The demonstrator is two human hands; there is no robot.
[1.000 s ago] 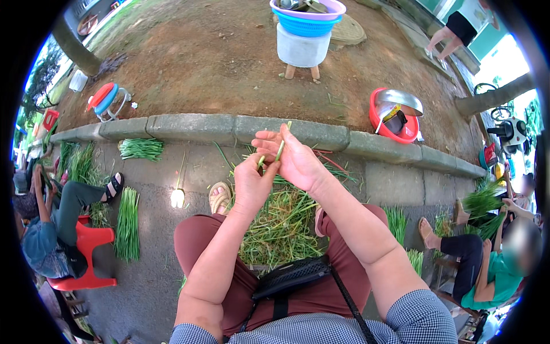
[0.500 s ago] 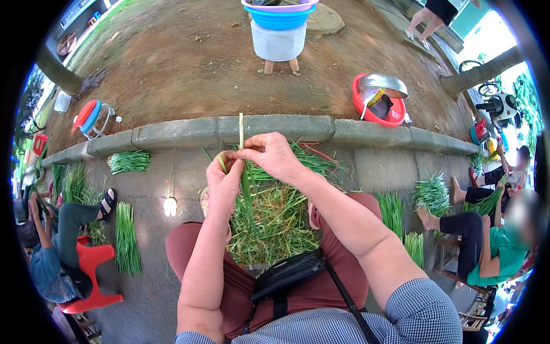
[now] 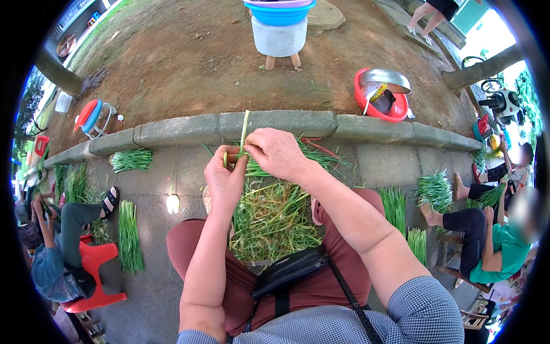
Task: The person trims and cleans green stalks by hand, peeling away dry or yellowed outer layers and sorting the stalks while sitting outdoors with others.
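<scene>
My left hand (image 3: 224, 182) and my right hand (image 3: 279, 152) meet in front of my knees, fingers pinched together. Between them stands a long, thin green stalk (image 3: 245, 127), like a garlic scape; its pale upper end sticks up above my fingertips. A bit of green also loops around the left hand's fingers. The right hand's thumb and index finger press on the stalk close to the left fingertips, and part of the grip is hidden. Below, between my legs, lies a heap of loose green and yellowed leaves (image 3: 274, 223).
Stalk bundles lie at left (image 3: 130, 235) and right (image 3: 393, 209). Ahead runs a stone curb (image 3: 275, 124); beyond it are a red basin (image 3: 392, 112) and a blue basket (image 3: 281, 16) on a stool. A person (image 3: 46, 269) sits left on a red stool, another (image 3: 501, 252) right.
Long green leaves that hung below my hands no longer show there. My right hand has shifted slightly and its back now faces up more, fingers curled at the stalk.
</scene>
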